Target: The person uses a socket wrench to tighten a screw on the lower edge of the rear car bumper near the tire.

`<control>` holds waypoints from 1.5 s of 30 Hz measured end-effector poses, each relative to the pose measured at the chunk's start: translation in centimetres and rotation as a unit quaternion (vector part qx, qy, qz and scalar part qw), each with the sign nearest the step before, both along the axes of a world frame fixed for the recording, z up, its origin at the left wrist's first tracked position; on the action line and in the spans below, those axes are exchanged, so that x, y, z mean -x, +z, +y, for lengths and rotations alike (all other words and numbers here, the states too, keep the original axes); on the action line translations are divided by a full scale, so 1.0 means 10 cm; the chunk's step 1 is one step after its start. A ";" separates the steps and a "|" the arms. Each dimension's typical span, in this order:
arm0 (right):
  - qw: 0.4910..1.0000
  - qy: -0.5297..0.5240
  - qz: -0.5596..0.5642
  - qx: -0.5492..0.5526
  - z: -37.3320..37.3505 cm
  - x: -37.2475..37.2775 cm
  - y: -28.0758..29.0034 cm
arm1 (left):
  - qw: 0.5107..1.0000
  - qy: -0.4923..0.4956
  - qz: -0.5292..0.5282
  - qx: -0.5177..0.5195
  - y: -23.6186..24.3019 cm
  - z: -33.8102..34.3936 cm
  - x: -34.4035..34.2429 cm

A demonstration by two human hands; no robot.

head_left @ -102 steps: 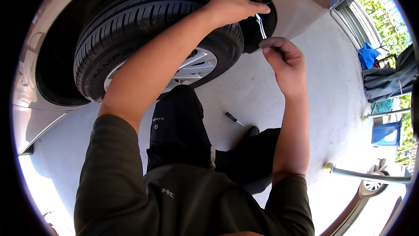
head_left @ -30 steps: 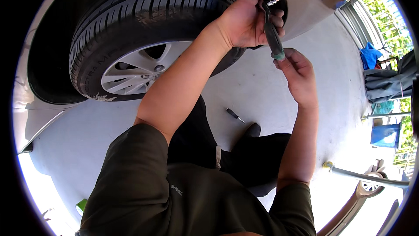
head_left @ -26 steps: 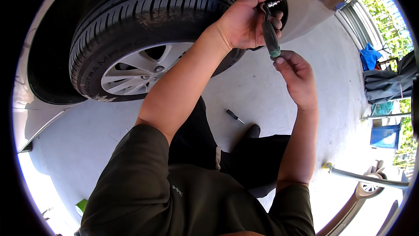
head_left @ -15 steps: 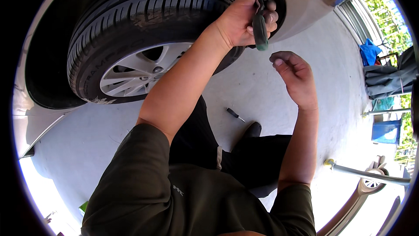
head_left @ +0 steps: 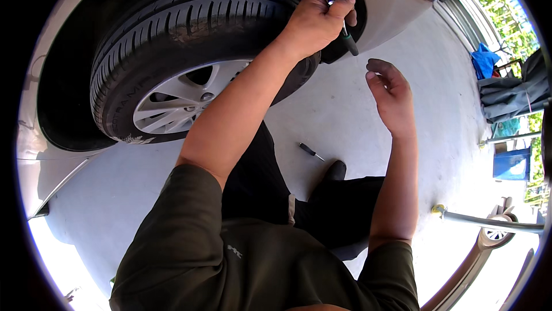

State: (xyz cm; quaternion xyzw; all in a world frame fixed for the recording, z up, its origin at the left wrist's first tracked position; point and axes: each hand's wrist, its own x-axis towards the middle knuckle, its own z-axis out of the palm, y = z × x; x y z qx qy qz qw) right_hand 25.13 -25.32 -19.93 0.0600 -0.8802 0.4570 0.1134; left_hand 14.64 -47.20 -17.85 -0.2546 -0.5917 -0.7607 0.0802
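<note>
My left hand [head_left: 322, 20] is up at the edge of the wheel arch, beside the tyre tread. Its fingers are closed around a ratchet [head_left: 349, 42] whose dark green-and-black handle points down past the fingers. The ratchet's shiny head shows between thumb and knuckles; its far end is hidden by the hand and the dark arch. Lower and to the right, my right hand [head_left: 392, 95] hangs in the air, its thumb and fingers curled toward each other. Whether something small sits between those fingertips I cannot make out.
A tyre [head_left: 190, 40] on a silver alloy wheel [head_left: 178, 104] fills the upper left, under the car's body panel [head_left: 397, 6]. On the concrete floor lies a screwdriver [head_left: 310, 150] near my shoe [head_left: 334, 172]. Metal poles [head_left: 489, 222] and a blue bin [head_left: 512, 164] stand at right.
My left hand has turned over around the ratchet, so its back now faces up and the handle has swung to a new angle. The right hand has shifted slightly, fingers still curled.
</note>
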 end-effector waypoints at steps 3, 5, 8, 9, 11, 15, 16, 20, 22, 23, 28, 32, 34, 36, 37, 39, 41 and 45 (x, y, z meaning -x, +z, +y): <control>0.998 0.038 0.006 0.054 -0.08 0.16 -0.08 | 1.000 -0.007 -0.023 -0.015 0.05 -0.01 0.00; 0.988 0.086 0.011 0.128 -0.24 0.26 -0.06 | 0.999 -0.020 -0.038 -0.015 0.11 -0.01 -0.02; 0.968 0.117 -0.062 0.215 -0.44 0.23 0.17 | 0.997 -0.041 -0.063 -0.036 0.20 -0.02 -0.06; 0.966 0.131 -0.065 0.215 -0.48 0.16 0.28 | 0.993 -0.054 -0.090 -0.056 0.22 -0.02 -0.06; 0.964 0.189 -0.099 0.162 -0.46 -0.04 0.52 | 0.988 -0.053 -0.132 -0.056 0.26 -0.03 -0.07; 0.955 0.214 -0.103 0.179 -0.43 -0.15 0.69 | 0.989 -0.047 -0.132 -0.047 0.29 -0.03 -0.10; 0.953 0.221 -0.107 0.180 -0.44 -0.09 0.67 | 0.988 -0.040 -0.143 -0.040 0.29 -0.03 -0.11; 0.985 0.144 -0.088 0.047 -0.54 0.16 0.48 | 0.998 0.049 -0.026 0.035 0.30 -0.06 -0.17; 0.978 0.151 -0.103 0.098 -0.50 0.12 0.48 | 0.998 0.042 -0.027 0.030 0.31 -0.07 -0.18; 0.977 0.170 -0.085 0.098 -0.45 0.06 0.51 | 0.998 0.052 -0.022 0.022 0.32 -0.08 -0.17; 0.967 0.184 -0.096 0.149 -0.45 0.07 0.49 | 0.994 0.072 -0.028 0.072 0.34 -0.09 -0.15; 0.990 0.108 -0.070 0.063 -0.45 0.20 0.40 | 0.993 0.082 0.030 0.078 0.35 -0.08 -0.12; 0.969 0.186 -0.075 0.146 -0.37 0.15 0.40 | 0.988 0.102 0.037 0.114 0.35 -0.08 -0.09; 0.941 0.234 -0.096 0.224 -0.35 0.11 0.42 | 0.990 0.088 0.019 0.112 0.35 -0.08 -0.08; 0.956 0.198 -0.077 0.204 -0.38 0.13 0.43 | 0.984 0.118 0.040 0.127 0.35 -0.08 -0.07; 0.988 0.114 -0.046 0.096 -0.42 0.14 0.46 | 0.972 0.161 0.073 0.155 0.36 -0.09 -0.05; 0.989 0.103 -0.037 0.099 -0.46 0.15 0.47 | 0.972 0.162 0.065 0.157 0.37 -0.09 -0.05; 0.971 0.160 -0.069 0.162 -0.44 0.08 0.47 | 0.971 0.163 0.045 0.170 0.39 -0.11 -0.04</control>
